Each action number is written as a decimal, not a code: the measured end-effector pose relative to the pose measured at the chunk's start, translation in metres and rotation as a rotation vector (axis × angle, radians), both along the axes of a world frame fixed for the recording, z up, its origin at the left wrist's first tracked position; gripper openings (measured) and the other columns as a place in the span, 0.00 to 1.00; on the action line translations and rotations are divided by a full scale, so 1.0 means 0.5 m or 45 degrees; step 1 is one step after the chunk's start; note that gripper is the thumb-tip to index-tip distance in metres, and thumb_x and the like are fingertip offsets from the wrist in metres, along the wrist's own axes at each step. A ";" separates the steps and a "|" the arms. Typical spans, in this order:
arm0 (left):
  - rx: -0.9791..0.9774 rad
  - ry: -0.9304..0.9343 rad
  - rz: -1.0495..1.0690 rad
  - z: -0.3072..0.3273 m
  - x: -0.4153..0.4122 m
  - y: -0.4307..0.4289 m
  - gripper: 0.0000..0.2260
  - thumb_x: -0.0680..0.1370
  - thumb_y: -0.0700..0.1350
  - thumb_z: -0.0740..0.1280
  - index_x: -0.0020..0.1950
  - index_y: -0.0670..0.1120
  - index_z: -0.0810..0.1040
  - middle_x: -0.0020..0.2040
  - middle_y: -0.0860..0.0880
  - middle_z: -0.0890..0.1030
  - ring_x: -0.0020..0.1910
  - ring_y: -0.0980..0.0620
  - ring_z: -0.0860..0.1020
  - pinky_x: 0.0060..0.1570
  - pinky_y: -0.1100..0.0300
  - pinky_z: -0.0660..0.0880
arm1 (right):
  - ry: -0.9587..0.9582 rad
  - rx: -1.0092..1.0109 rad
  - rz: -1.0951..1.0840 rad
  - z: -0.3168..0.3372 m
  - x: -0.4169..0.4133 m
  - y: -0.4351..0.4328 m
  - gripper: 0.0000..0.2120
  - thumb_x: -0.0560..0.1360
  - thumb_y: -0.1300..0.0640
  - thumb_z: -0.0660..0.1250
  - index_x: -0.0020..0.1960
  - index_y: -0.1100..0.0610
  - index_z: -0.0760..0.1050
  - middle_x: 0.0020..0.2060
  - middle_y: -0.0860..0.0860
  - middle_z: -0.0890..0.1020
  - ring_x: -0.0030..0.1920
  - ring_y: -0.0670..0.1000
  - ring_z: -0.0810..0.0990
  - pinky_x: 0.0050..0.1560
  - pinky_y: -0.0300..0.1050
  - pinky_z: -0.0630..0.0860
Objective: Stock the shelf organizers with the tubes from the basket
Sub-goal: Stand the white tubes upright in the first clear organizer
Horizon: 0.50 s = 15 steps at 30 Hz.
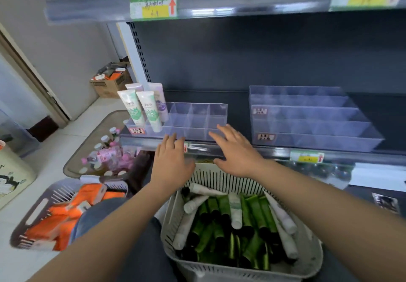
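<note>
A white slotted basket [211,270] sits low in front of me, filled with several green tubes [249,213] and white tubes [235,212]. On the shelf, a clear organizer [197,117] holds two white-and-green tubes [134,108] and two pale purple tubes [160,101] at its left end; its other compartments hold nothing. A larger clear tiered organizer [312,119] stands to the right, holding nothing. My left hand [171,161] and my right hand [235,150] hover open, palms down, above the basket's far rim, near the shelf edge. Neither holds anything.
A grey basket of orange packs [57,218] lies at the left. A tray of small pink bottles [107,154] rests on the floor beyond it. A cardboard box [109,81] stands by the wall. An upper shelf [197,7] with price tags overhangs.
</note>
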<state>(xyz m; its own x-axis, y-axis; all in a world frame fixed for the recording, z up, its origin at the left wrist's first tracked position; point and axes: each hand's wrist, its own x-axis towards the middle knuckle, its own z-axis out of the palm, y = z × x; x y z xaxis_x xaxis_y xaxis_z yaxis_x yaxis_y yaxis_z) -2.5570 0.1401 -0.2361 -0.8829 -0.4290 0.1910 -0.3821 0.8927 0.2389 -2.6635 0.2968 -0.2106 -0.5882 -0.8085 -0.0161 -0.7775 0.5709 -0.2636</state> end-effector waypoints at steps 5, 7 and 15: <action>0.065 -0.105 -0.040 -0.058 0.000 0.056 0.30 0.75 0.51 0.65 0.74 0.43 0.61 0.74 0.42 0.61 0.74 0.43 0.57 0.73 0.50 0.57 | -0.060 0.059 -0.060 -0.060 0.013 0.079 0.36 0.76 0.48 0.62 0.77 0.50 0.47 0.77 0.52 0.46 0.77 0.54 0.43 0.76 0.52 0.46; 0.098 -0.109 -0.065 -0.079 0.003 0.071 0.28 0.74 0.50 0.66 0.72 0.42 0.63 0.71 0.43 0.65 0.72 0.44 0.61 0.72 0.52 0.59 | -0.116 0.084 -0.088 -0.085 0.019 0.104 0.35 0.76 0.49 0.63 0.77 0.51 0.48 0.77 0.52 0.46 0.77 0.54 0.44 0.76 0.51 0.46; 0.185 -0.325 -0.084 -0.164 0.008 0.095 0.28 0.75 0.49 0.64 0.73 0.42 0.63 0.68 0.45 0.68 0.68 0.45 0.66 0.68 0.53 0.65 | -0.321 0.149 -0.150 -0.178 0.034 0.158 0.34 0.76 0.50 0.62 0.77 0.53 0.50 0.76 0.53 0.51 0.76 0.54 0.50 0.76 0.50 0.50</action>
<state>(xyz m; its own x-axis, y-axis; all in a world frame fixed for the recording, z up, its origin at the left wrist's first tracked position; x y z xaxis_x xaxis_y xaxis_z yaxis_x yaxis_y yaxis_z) -2.5532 0.1875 -0.3183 -0.9213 -0.3759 -0.0998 -0.3887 0.8810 0.2696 -2.6464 0.3760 -0.2995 -0.6434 -0.7190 -0.2628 -0.6226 0.6912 -0.3670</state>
